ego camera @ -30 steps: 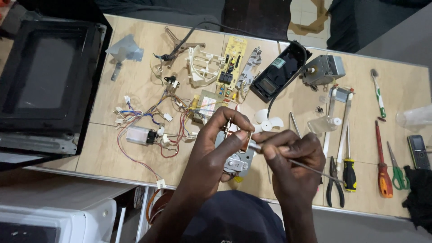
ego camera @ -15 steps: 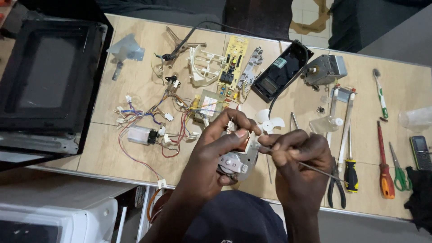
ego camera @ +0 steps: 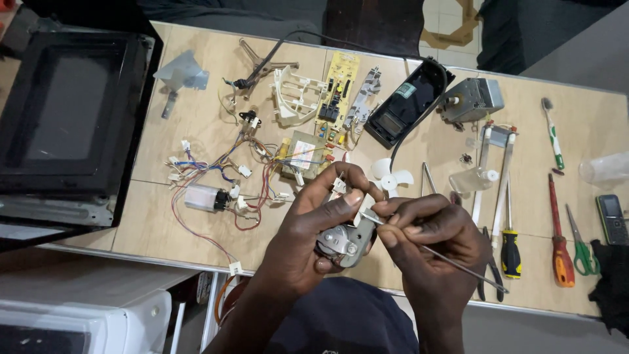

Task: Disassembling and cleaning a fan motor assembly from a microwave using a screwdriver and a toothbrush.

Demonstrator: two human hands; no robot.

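Note:
My left hand (ego camera: 313, 229) grips a small grey metal fan motor (ego camera: 342, 241) with a white terminal block at its top, held just above the near edge of the wooden table (ego camera: 151, 223). My right hand (ego camera: 429, 236) pinches a thin metal probe (ego camera: 458, 262). Its tip touches the motor's white terminal by my left thumb, and its shaft runs down to the right. A white fan blade (ego camera: 392, 177) lies on the table just behind my hands.
Left is a black microwave door frame (ego camera: 62, 124). On the table lie a wire harness (ego camera: 216, 177), transformer (ego camera: 304, 156), yellow circuit board (ego camera: 335, 95), black control panel (ego camera: 409, 101), magnetron (ego camera: 473, 99), screwdrivers (ego camera: 558, 236), pliers (ego camera: 490, 259), green scissors (ego camera: 580, 246) and a phone (ego camera: 612, 219).
Both hands have shifted slightly toward me and to the right with the motor. The probe tip stays at the white terminal, and the grip on both is unchanged.

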